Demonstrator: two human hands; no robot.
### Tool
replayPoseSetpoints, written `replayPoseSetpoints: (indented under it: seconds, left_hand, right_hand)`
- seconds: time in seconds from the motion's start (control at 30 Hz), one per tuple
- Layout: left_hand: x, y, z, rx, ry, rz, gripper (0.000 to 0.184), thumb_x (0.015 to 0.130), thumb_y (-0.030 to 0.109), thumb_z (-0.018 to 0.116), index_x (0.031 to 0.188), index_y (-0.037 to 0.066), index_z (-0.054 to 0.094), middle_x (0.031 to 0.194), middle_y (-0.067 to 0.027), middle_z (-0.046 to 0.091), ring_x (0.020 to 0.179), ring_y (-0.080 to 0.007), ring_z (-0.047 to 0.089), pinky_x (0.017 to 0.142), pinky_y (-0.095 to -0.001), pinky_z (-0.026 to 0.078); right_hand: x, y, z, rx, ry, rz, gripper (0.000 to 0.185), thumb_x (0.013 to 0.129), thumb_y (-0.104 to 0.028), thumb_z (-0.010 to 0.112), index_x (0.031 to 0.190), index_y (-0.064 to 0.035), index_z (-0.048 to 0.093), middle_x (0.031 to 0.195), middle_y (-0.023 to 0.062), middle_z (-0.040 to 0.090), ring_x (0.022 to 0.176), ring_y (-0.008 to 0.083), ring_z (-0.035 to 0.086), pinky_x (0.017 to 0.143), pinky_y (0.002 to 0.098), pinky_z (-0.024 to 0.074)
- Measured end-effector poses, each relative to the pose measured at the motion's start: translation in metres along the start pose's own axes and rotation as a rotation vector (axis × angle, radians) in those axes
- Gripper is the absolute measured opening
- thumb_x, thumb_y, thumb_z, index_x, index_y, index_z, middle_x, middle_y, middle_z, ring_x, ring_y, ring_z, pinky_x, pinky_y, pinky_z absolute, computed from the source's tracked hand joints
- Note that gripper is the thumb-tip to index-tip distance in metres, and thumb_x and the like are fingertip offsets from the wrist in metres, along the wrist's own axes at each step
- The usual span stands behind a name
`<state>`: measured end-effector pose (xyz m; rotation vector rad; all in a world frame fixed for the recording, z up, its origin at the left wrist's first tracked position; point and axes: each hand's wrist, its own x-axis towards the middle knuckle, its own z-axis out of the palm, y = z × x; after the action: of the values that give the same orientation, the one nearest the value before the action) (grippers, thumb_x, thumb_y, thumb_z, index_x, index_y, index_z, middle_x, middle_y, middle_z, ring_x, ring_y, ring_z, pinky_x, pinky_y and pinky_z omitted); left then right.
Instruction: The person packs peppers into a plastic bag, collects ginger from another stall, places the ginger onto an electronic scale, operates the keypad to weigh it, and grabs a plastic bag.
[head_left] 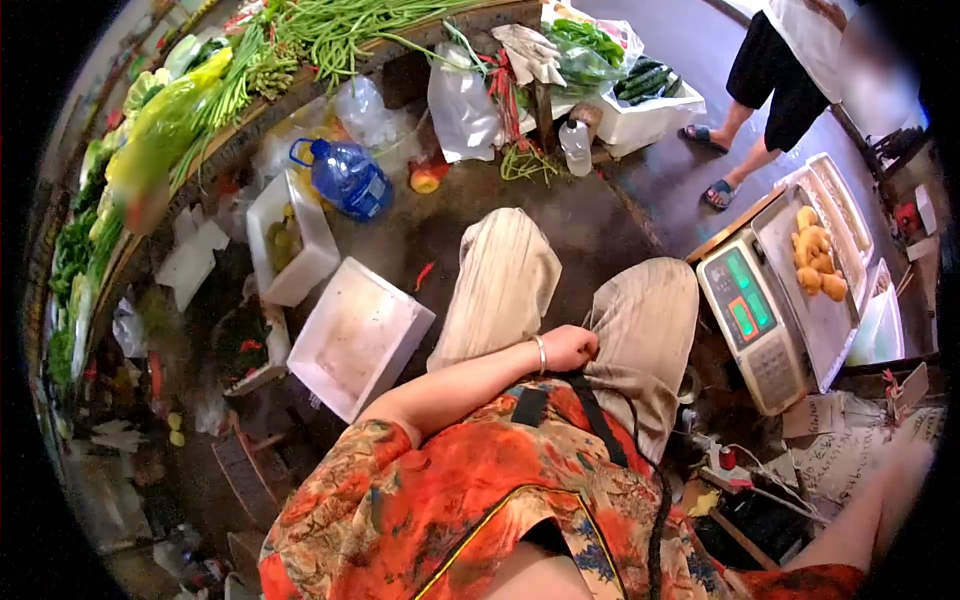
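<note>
My left hand (568, 348) lies closed in my lap between my knees, a bracelet on its wrist. A black strap (597, 408) runs from beneath it; whether the fingers hold anything is hidden. My right hand (914, 440) is blurred at the dark right edge, near handwritten cardboard (840, 450), and its fingers cannot be made out. Beyond my right knee stands a digital scale (755, 320) with lit green displays. Several knobbly pieces of ginger (815, 255) rest on its metal pan (785, 235).
A white foam box (350, 325) and a blue water jug (350, 180) stand on the floor to the left. Green vegetables (330, 30) line the stall's edge. Cucumbers (645, 80) fill a foam box behind. A person in sandals (765, 90) stands at the upper right.
</note>
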<state>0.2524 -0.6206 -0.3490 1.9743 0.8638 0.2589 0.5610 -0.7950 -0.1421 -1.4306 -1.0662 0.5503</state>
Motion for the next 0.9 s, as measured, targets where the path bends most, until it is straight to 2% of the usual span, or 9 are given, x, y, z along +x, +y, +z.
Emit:
replayPoseSetpoints:
  seconds: [0.17, 0.2, 0.4, 0.5, 0.7, 0.73, 0.8, 0.87, 0.9]
  left_hand:
    - [0.002, -0.007, 0.003, 0.001, 0.014, 0.069, 0.011, 0.076, 0.009, 0.057, 0.086, 0.005, 0.059, 0.084, -0.0154, 0.062, 0.078, -0.0317, 0.06, 0.068, -0.0373, 0.048]
    - [0.002, -0.006, 0.003, -0.013, -0.001, 0.004, 0.01, 0.077, 0.009, 0.057, 0.086, 0.005, 0.058, 0.083, -0.0157, 0.062, 0.079, -0.0318, 0.06, 0.069, -0.0377, 0.048]
    - [0.005, -0.006, 0.007, 0.034, 0.073, 0.007, 0.011, 0.069, 0.009, 0.055, 0.076, 0.007, 0.063, 0.077, -0.0156, 0.062, 0.076, -0.0332, 0.06, 0.068, -0.0401, 0.047]
    - [0.003, 0.001, -0.001, -0.004, -0.004, 0.012, 0.014, 0.073, 0.01, 0.056, 0.085, 0.005, 0.06, 0.08, -0.0164, 0.062, 0.078, -0.0336, 0.059, 0.068, -0.0403, 0.047]
    - [-0.006, 0.02, -0.015, 0.08, 0.076, 0.058, 0.017, 0.076, 0.011, 0.056, 0.092, 0.008, 0.055, 0.083, -0.0151, 0.059, 0.078, -0.0357, 0.057, 0.068, -0.0429, 0.045]
    - [-0.011, 0.03, -0.027, 0.094, 0.138, 0.102, 0.016, 0.078, 0.011, 0.055, 0.094, 0.009, 0.052, 0.084, -0.0138, 0.057, 0.08, -0.0341, 0.056, 0.068, -0.042, 0.045]
    - [-0.032, 0.059, -0.062, 0.035, 0.507, 0.167, 0.015, 0.078, 0.008, 0.055, 0.094, 0.008, 0.053, 0.084, -0.0132, 0.055, 0.082, -0.0323, 0.056, 0.068, -0.0396, 0.046]
    - [-0.051, 0.046, -0.092, -0.003, 0.894, 0.321, 0.018, 0.078, 0.004, 0.055, 0.096, 0.007, 0.054, 0.087, -0.013, 0.054, 0.084, -0.0313, 0.055, 0.07, -0.0378, 0.046]
    - [-0.066, 0.035, -0.107, 0.068, 1.063, 0.238, 0.022, 0.075, 0.0, 0.056, 0.097, 0.005, 0.055, 0.087, -0.0132, 0.054, 0.083, -0.0318, 0.054, 0.072, -0.0363, 0.046]
  right_hand:
    - [-0.008, 0.017, -0.004, 0.005, 0.033, 0.083, 0.044, 0.087, -0.038, 0.045, 0.113, -0.0031, 0.049, 0.102, 0.01, 0.054, 0.092, 0.0205, 0.053, 0.082, 0.0338, 0.0429]
    - [-0.005, 0.018, -0.002, 0.009, 0.026, 0.084, 0.044, 0.087, -0.038, 0.045, 0.113, -0.0031, 0.049, 0.101, 0.0099, 0.054, 0.092, 0.0204, 0.053, 0.082, 0.0337, 0.043]
    - [0.033, -0.003, 0.0, 0.013, -0.055, -0.005, 0.04, 0.087, -0.035, 0.046, 0.111, -0.0033, 0.05, 0.099, 0.0092, 0.055, 0.089, 0.0198, 0.053, 0.08, 0.0331, 0.0438]
    - [0.063, -0.023, 0.003, 0.053, -0.111, -0.083, 0.039, 0.087, -0.034, 0.046, 0.11, -0.0034, 0.05, 0.098, 0.0089, 0.055, 0.088, 0.0195, 0.053, 0.079, 0.0328, 0.0441]
    - [0.117, -0.058, 0.023, 0.109, -0.208, -0.19, 0.036, 0.087, -0.032, 0.047, 0.109, -0.0035, 0.051, 0.095, 0.0082, 0.055, 0.086, 0.0189, 0.054, 0.078, 0.0322, 0.0449]
    - [0.123, -0.061, 0.028, 0.114, -0.224, -0.201, 0.035, 0.087, -0.031, 0.047, 0.108, -0.0036, 0.051, 0.095, 0.0081, 0.055, 0.085, 0.0188, 0.054, 0.077, 0.0321, 0.045]
    - [0.136, -0.064, 0.037, 0.123, -0.27, -0.195, 0.034, 0.087, -0.03, 0.047, 0.108, -0.0036, 0.052, 0.094, 0.0079, 0.056, 0.085, 0.0186, 0.054, 0.077, 0.0319, 0.0452]
    - [0.153, -0.071, 0.052, 0.138, -0.321, -0.204, 0.033, 0.087, -0.029, 0.047, 0.107, -0.0037, 0.052, 0.093, 0.0077, 0.056, 0.084, 0.0185, 0.054, 0.076, 0.0317, 0.0455]
    - [0.162, -0.073, 0.059, 0.146, -0.348, -0.194, 0.032, 0.087, -0.029, 0.047, 0.107, -0.0037, 0.052, 0.093, 0.0076, 0.056, 0.084, 0.0184, 0.054, 0.076, 0.0316, 0.0456]
